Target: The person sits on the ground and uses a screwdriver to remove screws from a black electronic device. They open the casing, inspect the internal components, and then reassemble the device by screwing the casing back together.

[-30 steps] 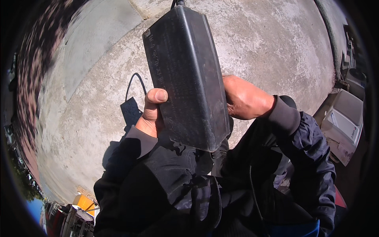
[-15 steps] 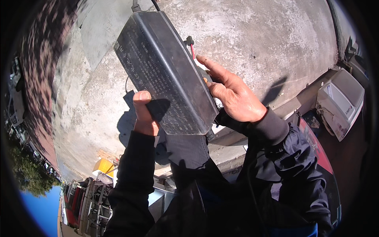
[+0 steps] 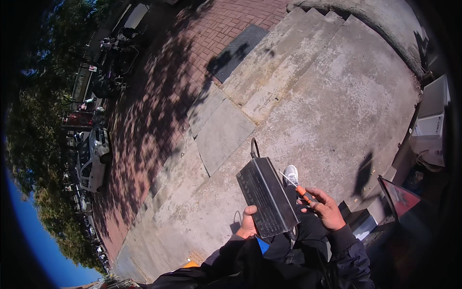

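Observation:
A long black charger [image 3: 267, 195], with pale print on one face, is held up in front of me. My left hand [image 3: 247, 222] grips its near left edge, thumb on top and the other fingers hidden beneath. From its far end a dark cable [image 3: 253, 147] curves out, and another comes off the near end. On the right, apart from the charger, my right hand [image 3: 327, 208] is closed round a screwdriver [image 3: 306, 194] with an orange and black handle. Its thin metal shaft points up and left towards the charger's side.
Worn concrete [image 3: 337, 125] lies below, with steps [image 3: 288, 53] beyond and a dark ramp mat [image 3: 238, 53] on the red brick paving [image 3: 144, 125]. A white sneaker [image 3: 290, 174] shows past the charger. Right stands a white box-shaped appliance [image 3: 429, 126]; a car [image 3: 91, 161] is parked far left.
My view has swung up towards the steps and street, and the charger sits lower and farther away. The right hand has moved off the charger's side, and the screwdriver now shows clearly in it.

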